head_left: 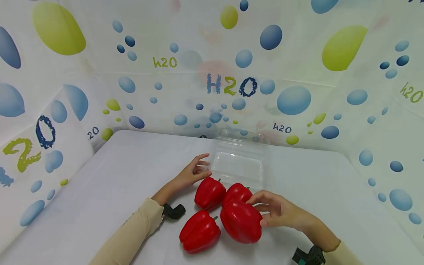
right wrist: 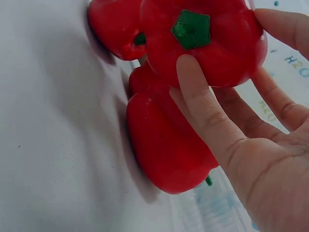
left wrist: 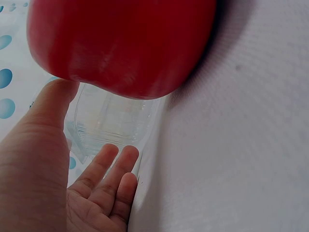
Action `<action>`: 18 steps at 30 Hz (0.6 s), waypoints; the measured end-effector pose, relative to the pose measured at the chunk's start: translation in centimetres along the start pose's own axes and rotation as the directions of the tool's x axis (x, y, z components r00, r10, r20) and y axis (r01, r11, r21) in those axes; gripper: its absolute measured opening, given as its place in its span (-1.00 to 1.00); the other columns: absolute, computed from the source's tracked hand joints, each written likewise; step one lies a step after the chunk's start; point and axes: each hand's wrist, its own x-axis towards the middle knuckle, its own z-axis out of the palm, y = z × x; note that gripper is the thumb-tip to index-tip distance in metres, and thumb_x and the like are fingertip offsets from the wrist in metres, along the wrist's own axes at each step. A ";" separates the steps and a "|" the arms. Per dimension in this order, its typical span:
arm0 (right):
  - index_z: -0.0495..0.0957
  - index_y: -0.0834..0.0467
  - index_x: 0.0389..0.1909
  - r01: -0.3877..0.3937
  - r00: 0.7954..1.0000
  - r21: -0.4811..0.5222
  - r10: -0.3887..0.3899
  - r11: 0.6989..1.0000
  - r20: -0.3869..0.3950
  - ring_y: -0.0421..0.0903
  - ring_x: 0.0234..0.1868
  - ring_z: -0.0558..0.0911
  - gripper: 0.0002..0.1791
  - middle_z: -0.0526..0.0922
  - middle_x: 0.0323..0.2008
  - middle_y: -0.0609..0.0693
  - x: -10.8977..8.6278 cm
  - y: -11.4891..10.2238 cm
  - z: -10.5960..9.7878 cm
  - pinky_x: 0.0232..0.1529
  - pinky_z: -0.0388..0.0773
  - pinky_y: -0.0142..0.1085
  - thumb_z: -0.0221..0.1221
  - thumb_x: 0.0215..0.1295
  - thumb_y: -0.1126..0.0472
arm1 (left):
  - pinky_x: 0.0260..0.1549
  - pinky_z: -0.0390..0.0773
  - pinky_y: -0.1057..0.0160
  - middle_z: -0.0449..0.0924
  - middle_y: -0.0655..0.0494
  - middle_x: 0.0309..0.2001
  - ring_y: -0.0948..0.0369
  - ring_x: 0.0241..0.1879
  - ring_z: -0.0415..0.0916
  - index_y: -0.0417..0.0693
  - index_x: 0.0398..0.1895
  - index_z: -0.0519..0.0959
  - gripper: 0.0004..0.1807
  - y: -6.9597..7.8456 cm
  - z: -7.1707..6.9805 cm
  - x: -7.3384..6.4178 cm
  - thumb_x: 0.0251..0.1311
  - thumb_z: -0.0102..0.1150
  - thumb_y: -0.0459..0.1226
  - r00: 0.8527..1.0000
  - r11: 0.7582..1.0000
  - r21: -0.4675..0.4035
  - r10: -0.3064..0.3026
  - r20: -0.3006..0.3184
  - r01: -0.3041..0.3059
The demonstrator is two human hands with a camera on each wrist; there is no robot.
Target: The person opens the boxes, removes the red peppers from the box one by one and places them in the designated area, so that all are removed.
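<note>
My right hand [head_left: 281, 209] grips a red bell pepper [head_left: 241, 222] by its stem end, raised in front of the other peppers. Its five-sided green stem [right wrist: 191, 30] faces the palm in the right wrist view. Another red pepper [head_left: 236, 193] lies partly hidden behind the held one. My left hand [head_left: 190, 173] reaches to the left side of a clear plastic clamshell box [head_left: 238, 165], fingers loosely extended. Close by its thumb lies a third pepper [head_left: 209, 194], large in the left wrist view. One more pepper [head_left: 200, 232] lies nearest me.
The box stands toward the back of the white table [head_left: 132, 169], its clear lid [head_left: 243, 135] raised against the patterned backdrop [head_left: 185, 73]. Black wrist cameras are strapped on the left wrist [head_left: 174, 211] and the right wrist [head_left: 309, 256].
</note>
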 end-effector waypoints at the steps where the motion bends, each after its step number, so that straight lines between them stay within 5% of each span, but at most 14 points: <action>1: 0.34 0.12 0.23 -0.001 1.000 0.001 0.001 1.000 0.008 0.11 0.18 0.49 -0.48 0.41 0.23 0.07 0.0 0.1 0.0 0.00 0.60 0.02 0.16 0.25 0.41 | 0.17 0.47 -0.07 0.31 -0.39 0.28 -0.21 0.18 0.43 -0.20 0.50 0.00 -0.23 0.0 0.0 0.0 0.31 0.15 -0.38 1.000 1.000 0.001 0.000 0.000 0.000; 18: 0.26 0.31 0.23 -0.032 0.994 0.016 0.030 0.999 0.106 0.08 0.17 0.49 -0.49 0.40 0.21 0.11 0.2 1.3 -0.1 0.05 0.59 -0.06 0.15 0.27 0.41 | 0.19 0.44 -0.09 0.31 -0.38 0.29 -0.19 0.19 0.43 -0.17 0.50 0.01 -0.23 0.2 0.0 0.0 0.31 0.15 -0.36 1.000 1.000 0.005 -0.009 0.000 0.009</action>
